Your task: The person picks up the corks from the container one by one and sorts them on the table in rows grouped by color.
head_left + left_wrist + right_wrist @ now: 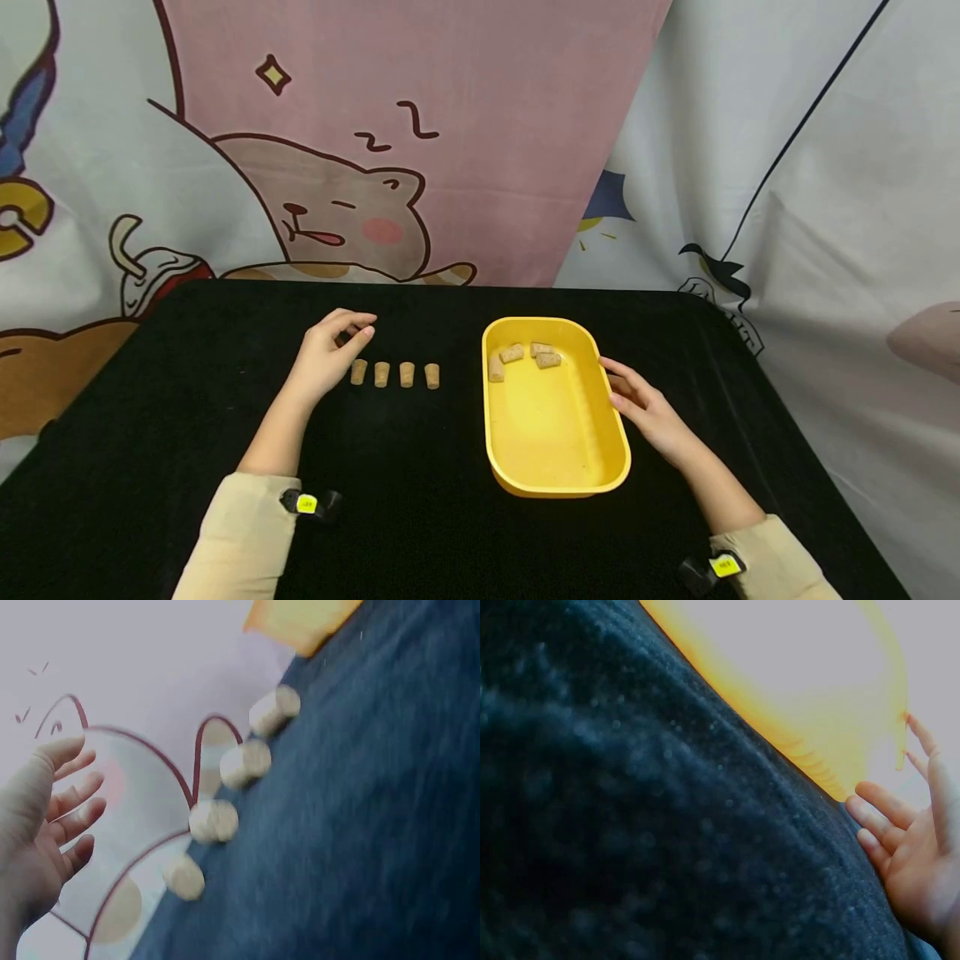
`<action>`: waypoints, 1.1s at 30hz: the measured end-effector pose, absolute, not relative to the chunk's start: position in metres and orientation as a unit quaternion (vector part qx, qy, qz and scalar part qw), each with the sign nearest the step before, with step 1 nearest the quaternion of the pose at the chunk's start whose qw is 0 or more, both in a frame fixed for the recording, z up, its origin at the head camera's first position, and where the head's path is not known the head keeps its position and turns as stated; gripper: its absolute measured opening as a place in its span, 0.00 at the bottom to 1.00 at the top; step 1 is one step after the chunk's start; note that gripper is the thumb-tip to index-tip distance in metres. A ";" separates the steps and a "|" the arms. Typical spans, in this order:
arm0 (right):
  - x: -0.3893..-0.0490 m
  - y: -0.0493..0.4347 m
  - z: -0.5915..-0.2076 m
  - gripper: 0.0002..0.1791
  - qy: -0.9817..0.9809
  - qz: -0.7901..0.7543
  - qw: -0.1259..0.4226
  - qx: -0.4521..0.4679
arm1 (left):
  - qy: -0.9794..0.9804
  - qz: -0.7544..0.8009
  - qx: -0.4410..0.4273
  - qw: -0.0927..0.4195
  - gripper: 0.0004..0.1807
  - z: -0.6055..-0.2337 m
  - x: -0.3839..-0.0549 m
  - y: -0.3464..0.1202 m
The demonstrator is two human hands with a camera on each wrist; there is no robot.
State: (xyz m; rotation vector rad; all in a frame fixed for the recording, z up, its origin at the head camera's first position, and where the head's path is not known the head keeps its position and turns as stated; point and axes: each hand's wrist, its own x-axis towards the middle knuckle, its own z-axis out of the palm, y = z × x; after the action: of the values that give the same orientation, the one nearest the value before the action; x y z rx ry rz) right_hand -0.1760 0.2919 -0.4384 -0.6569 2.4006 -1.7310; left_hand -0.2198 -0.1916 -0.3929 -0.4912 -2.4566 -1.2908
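Several small tapered corks [382, 374] stand upright in a row on the black cloth, left of the yellow tray [540, 437]. My left hand [322, 354] hovers by the left end of that row; its fingers are relaxed and nothing is between them. In the left wrist view the hand [52, 817] is apart from the blurred corks [214, 821]. More corks [548, 360] lie on their sides at the far end inside the tray. My right hand [652, 412] is at the tray's right side, fingertips at the rim, fingers extended along the outer wall [795, 742].
Black cloth [405, 517] covers the table. A printed curtain [480, 167] with cartoon animals hangs behind its far edge, and pale fabric [847, 208] hangs on the right.
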 end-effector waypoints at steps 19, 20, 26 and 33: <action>-0.177 0.291 -0.437 0.27 0.792 -0.569 0.053 -0.216 | -0.817 -0.493 -0.279 0.107 0.15 -0.360 -0.185 -0.100; -0.177 0.291 -0.437 0.27 0.792 -0.568 0.052 -0.215 | -0.817 -0.493 -0.282 0.101 0.16 -0.359 -0.183 -0.094; -0.177 0.292 -0.438 0.27 0.795 -0.566 0.051 -0.215 | -0.825 -0.472 -0.298 0.086 0.18 -0.353 -0.179 -0.061; -0.176 0.291 -0.438 0.27 0.793 -0.569 0.056 -0.213 | -0.835 -0.466 -0.287 0.053 0.19 -0.349 -0.186 -0.027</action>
State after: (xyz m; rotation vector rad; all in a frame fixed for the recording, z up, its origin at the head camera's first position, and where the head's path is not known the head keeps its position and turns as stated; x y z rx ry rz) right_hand -0.1757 0.2911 -0.4376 -0.6478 2.4053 -1.7257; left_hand -0.1858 -0.0267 -0.3494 -0.8733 -2.5389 -1.4159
